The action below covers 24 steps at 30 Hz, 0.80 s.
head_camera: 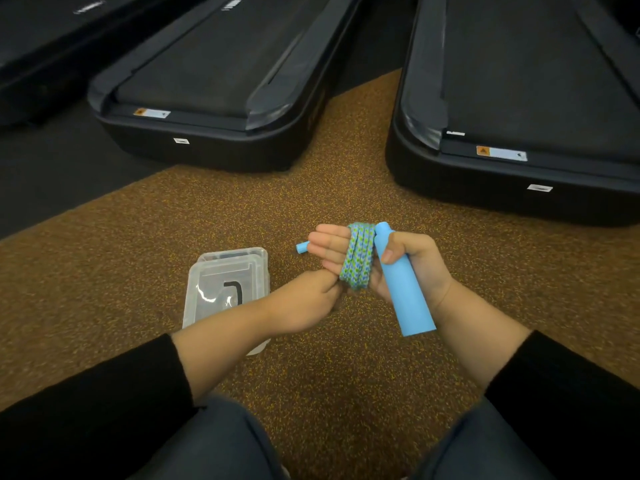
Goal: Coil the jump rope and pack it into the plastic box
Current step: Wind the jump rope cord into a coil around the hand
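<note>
Jump rope (358,258), head view: green-blue braided cord wound in several turns around the palm of the right hand (398,261), at about 1 o'clock from frame centre. That hand's fingers stretch out flat to the left while its thumb pins one blue handle (403,289) against the palm. Second handle tip (301,247) pokes out past the fingertips at 9 o'clock of the coil. Left hand (304,299) sits closed at the coil's lower edge, probably pinching cord; exact grip hidden.

Progress, my read: coiling looks nearly or fully done; sliding it off the hand and boxing it remain. Plastic box (225,289) lies at 8 o'clock of the hands, lid apparently on, a small black bent item inside, partly covered by the left forearm.

Surface: brown speckled rubber floor (329,375). Room: gym, treadmills (214,81) at 11 and 1 o'clock. Person sits, black sleeves, jeans.
</note>
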### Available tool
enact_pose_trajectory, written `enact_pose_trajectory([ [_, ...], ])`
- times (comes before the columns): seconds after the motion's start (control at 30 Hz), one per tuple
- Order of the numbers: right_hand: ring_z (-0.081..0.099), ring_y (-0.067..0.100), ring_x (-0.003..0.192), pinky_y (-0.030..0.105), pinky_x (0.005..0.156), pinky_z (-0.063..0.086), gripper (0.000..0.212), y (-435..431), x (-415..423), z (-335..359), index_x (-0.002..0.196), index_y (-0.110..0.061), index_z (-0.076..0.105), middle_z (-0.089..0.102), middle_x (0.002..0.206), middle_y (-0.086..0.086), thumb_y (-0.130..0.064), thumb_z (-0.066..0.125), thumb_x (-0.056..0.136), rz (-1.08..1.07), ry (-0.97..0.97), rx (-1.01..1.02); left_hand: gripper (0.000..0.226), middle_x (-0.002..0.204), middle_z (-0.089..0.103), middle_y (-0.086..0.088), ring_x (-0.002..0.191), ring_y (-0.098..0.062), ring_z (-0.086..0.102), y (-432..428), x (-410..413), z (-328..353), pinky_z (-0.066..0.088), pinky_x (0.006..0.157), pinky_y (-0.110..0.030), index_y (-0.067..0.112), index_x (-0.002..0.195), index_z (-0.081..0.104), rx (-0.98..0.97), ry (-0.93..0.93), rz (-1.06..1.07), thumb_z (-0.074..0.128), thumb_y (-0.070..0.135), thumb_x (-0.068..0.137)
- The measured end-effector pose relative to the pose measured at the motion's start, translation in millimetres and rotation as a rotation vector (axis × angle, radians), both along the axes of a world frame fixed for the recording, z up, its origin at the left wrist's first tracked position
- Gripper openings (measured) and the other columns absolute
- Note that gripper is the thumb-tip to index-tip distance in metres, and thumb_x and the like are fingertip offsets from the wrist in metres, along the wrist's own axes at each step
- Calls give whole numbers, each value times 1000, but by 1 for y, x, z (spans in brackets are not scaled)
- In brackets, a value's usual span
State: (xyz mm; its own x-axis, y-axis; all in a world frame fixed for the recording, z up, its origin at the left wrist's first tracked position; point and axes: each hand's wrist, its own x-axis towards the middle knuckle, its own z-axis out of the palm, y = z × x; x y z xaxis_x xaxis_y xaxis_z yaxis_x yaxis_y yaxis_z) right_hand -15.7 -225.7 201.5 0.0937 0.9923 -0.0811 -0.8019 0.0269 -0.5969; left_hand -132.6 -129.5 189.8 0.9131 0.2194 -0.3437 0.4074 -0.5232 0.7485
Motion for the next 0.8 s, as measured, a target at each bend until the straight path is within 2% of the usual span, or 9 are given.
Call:
enact_pose_trajectory([
  [0.1, 58, 31, 117, 38, 87, 55, 88, 1, 0, -1, 127, 11, 46, 59, 126, 25, -9, 64, 44, 2, -35, -11, 25, 64, 46, 11, 56, -2, 41, 1, -4, 7, 34, 52, -7, 21, 79, 47, 95, -18, -48, 32, 21, 99],
  [0.17, 59, 29, 117, 39, 95, 52, 86, 2, 2, -3, 125, 10, 51, 61, 124, 23, -10, 66, 43, -2, -45, -22, 21, 63, 44, 13, 56, 1, 41, 1, -7, 11, 33, 53, -5, 20, 84, 48, 141, -25, -67, 33, 23, 99],
  [0.3, 58, 27, 119, 37, 105, 39, 92, 3, 7, -6, 124, 7, 50, 61, 125, 21, -13, 70, 37, -25, -98, -86, 23, 61, 45, 11, 55, -2, 42, 0, -12, 18, 31, 54, -9, 23, 81, 48, 202, -36, -146, 33, 24, 99],
  [0.5, 62, 26, 112, 34, 100, 47, 88, 2, 9, -10, 120, 5, 52, 64, 122, 19, -10, 70, 35, -52, -144, -170, 25, 72, 57, -7, 64, -16, 49, 6, -10, 24, 35, 59, -22, 25, 77, 48, 234, -17, -173, 34, 25, 98],
  [0.57, 73, 20, 86, 25, 74, 60, 60, -2, 5, -2, 106, 8, 58, 74, 98, 19, 2, 61, 46, -50, -201, -193, 26, 72, 56, -6, 59, -11, 45, 8, -11, 26, 32, 56, -16, 26, 76, 47, 248, -13, -194, 34, 25, 98],
  [0.6, 72, 14, 61, 18, 52, 57, 36, -3, 3, 3, 91, 8, 61, 75, 74, 16, 9, 48, 57, -41, -224, -180, 28, 71, 55, -4, 58, -9, 43, 9, -12, 27, 31, 55, -14, 28, 73, 46, 255, -15, -208, 34, 25, 98],
  [0.67, 59, 7, 32, 12, 31, 42, 32, -9, 1, 8, 65, 3, 64, 65, 43, 7, 13, 33, 67, -84, -238, -187, 29, 67, 52, 3, 57, -5, 43, 10, -14, 30, 31, 56, -13, 29, 72, 46, 273, -12, -228, 33, 26, 98],
  [0.7, 61, 8, 35, 12, 32, 44, 34, -9, 1, 7, 64, 3, 65, 65, 44, 7, 13, 33, 65, -81, -217, -181, 28, 65, 50, 7, 57, -2, 43, 11, -15, 32, 32, 57, -11, 28, 74, 47, 281, -11, -235, 33, 26, 98],
  [0.8, 72, 20, 86, 26, 66, 59, 56, 0, 1, -6, 100, 3, 64, 75, 91, 15, 4, 38, 52, -38, -302, -203, 25, 62, 46, 12, 58, 5, 44, 14, -16, 37, 31, 57, -9, 25, 80, 50, 312, -25, -264, 34, 27, 98],
])
